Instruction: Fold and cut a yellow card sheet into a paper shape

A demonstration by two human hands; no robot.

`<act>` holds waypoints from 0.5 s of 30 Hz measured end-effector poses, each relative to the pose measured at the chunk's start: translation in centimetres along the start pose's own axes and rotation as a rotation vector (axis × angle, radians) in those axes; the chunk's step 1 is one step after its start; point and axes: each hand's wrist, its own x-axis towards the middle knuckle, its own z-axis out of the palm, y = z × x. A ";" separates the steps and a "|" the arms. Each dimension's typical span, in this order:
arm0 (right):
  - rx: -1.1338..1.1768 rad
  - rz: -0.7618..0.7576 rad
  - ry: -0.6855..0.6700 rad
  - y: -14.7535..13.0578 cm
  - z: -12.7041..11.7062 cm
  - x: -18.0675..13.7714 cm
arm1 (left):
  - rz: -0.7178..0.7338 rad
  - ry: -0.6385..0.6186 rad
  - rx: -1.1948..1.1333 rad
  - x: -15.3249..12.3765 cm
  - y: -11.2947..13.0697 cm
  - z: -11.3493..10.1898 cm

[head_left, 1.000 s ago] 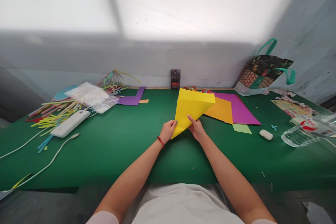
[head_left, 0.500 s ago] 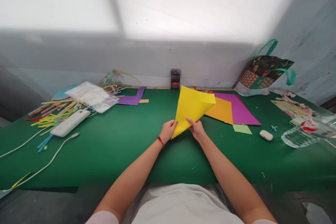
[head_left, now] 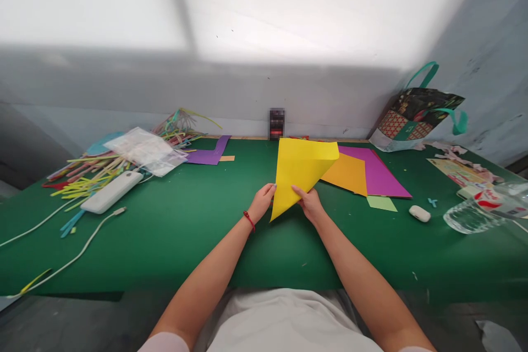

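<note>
A yellow sheet of paper (head_left: 300, 170), folded over into a pointed shape, stands above the green table (head_left: 185, 231) in front of me. My left hand (head_left: 261, 202) pinches its left edge near the lower point; a red string sits on that wrist. My right hand (head_left: 309, 202) grips the sheet's right edge with the thumb on top. The sheet's wide end points away from me, toward the wall.
Orange paper (head_left: 350, 173) and purple paper (head_left: 377, 173) lie right of the sheet, with a green scrap (head_left: 381, 203) and a white eraser (head_left: 419, 213). A plastic bottle (head_left: 478, 210) lies far right, a patterned bag (head_left: 414, 115) behind. Left: coloured strips (head_left: 88, 176), a white power bank (head_left: 111, 192), cables (head_left: 70, 261).
The top flap of the yellow sheet has flattened into one smooth face. My left hand has slid slightly up along the left edge. My right hand has hardly moved.
</note>
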 end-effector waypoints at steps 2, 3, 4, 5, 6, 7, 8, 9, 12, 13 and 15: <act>-0.019 0.009 -0.043 0.2 0.1 -0.1 | 0.008 0.025 -0.056 0.0 0.3 -0.1; -0.026 0.012 -0.065 0.3 0.1 -0.2 | 0.027 0.039 -0.066 0.0 0.4 -0.1; -0.030 0.016 -0.086 0.4 0.1 -0.3 | 0.050 0.054 -0.066 0.0 0.4 -0.2; -0.033 0.020 -0.104 0.5 0.2 -0.3 | 0.075 0.068 -0.058 0.0 0.4 -0.2; -0.035 0.024 -0.117 0.6 0.2 -0.4 | 0.097 0.080 -0.045 0.0 0.4 -0.3; -0.038 0.026 -0.128 0.6 0.2 -0.4 | 0.111 0.090 -0.032 0.0 0.4 -0.3; -0.039 0.027 -0.139 0.7 0.2 -0.5 | 0.116 0.102 -0.020 -0.1 0.4 -0.4; -0.040 0.026 -0.148 0.7 0.2 -0.5 | 0.115 0.113 -0.010 -0.1 0.3 -0.4; -0.050 0.020 -0.158 0.7 0.1 -0.5 | 0.109 0.132 0.008 -0.3 0.4 -0.4; -0.057 0.020 -0.159 0.6 0.1 -0.5 | 0.112 0.136 0.013 -0.3 0.4 -0.4; -0.072 0.023 -0.159 0.6 0.1 -0.5 | 0.123 0.143 0.025 -0.4 0.4 -0.3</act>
